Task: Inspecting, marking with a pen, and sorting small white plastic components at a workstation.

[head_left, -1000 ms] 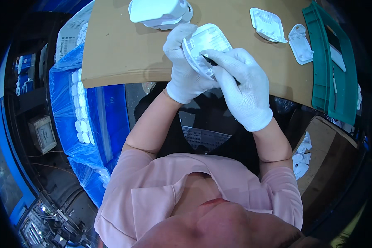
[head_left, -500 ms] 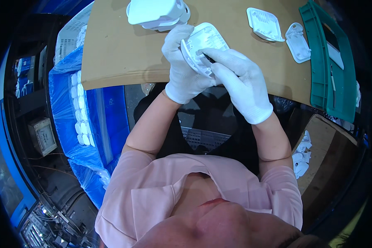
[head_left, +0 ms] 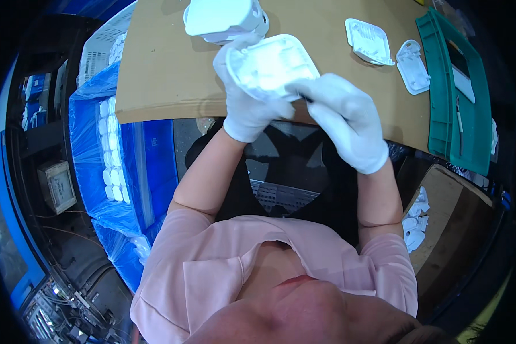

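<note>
Both my hands wear white knit gloves. My left hand [head_left: 239, 109] grips a white moulded plastic cover [head_left: 278, 63] by its left side, the ribbed inner face turned up and glaring in the light. Against the cover's near right edge, my right hand [head_left: 350, 120] is closed in a pinch. A small dark thing shows at its fingertips, too blurred to name. Beyond my left hand stands a stack of white plastic covers [head_left: 221, 20]. Two more white parts lie farther right: a wider cover [head_left: 368, 43] and a narrower plate [head_left: 413, 67].
A green tray [head_left: 438, 109] at the table's right holds a thin pen-like tool [head_left: 459, 123] and a white piece. Left of the brown table [head_left: 166, 86] stands a blue-lined bin [head_left: 89, 155] of stacked white parts. A cardboard box [head_left: 453, 200] with white pieces sits at lower right.
The cover has tilted flatter and shifted slightly left in my left hand. My right hand has drawn right and down, from over the cover's inside to its near right edge.
</note>
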The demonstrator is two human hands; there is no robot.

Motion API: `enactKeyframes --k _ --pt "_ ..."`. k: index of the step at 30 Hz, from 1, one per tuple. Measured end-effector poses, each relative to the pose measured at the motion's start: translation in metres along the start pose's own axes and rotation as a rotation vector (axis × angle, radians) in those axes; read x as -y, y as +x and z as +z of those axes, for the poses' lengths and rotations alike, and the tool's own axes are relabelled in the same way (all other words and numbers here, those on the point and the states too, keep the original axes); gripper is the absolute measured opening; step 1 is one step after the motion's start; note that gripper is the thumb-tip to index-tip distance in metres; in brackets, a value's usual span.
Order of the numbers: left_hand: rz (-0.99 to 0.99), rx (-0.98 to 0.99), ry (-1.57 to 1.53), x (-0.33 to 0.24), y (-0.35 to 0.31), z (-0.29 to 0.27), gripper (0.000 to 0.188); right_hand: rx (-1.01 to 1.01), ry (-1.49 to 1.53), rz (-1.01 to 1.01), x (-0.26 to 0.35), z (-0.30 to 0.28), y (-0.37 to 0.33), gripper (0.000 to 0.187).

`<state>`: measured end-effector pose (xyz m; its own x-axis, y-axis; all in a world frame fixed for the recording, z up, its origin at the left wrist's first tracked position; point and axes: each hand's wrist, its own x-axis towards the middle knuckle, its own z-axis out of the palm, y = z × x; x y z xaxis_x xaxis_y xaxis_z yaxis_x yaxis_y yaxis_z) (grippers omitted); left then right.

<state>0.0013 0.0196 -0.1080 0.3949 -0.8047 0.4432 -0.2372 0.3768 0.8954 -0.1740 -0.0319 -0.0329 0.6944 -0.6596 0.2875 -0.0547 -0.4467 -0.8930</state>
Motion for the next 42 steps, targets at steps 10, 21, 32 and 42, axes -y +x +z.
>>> enactKeyframes --k 10,21,32,42 --pt "-0.128 -0.011 -0.262 0.006 -0.001 -0.006 0.115 0.395 -0.283 -0.058 -0.007 -0.012 -0.004 0.031" --pt "-0.158 0.006 -0.341 -0.002 -0.004 -0.006 0.111 -0.215 -0.292 -0.145 -0.018 0.016 0.006 0.041" --pt "-0.086 -0.022 -0.382 -0.024 0.0 -0.023 0.111 -0.247 -0.339 -0.304 -0.022 0.029 0.012 0.036" --pt "-0.23 -0.093 -0.256 -0.055 0.011 -0.037 0.095 -0.329 -0.153 -0.389 -0.024 0.041 0.02 0.028"
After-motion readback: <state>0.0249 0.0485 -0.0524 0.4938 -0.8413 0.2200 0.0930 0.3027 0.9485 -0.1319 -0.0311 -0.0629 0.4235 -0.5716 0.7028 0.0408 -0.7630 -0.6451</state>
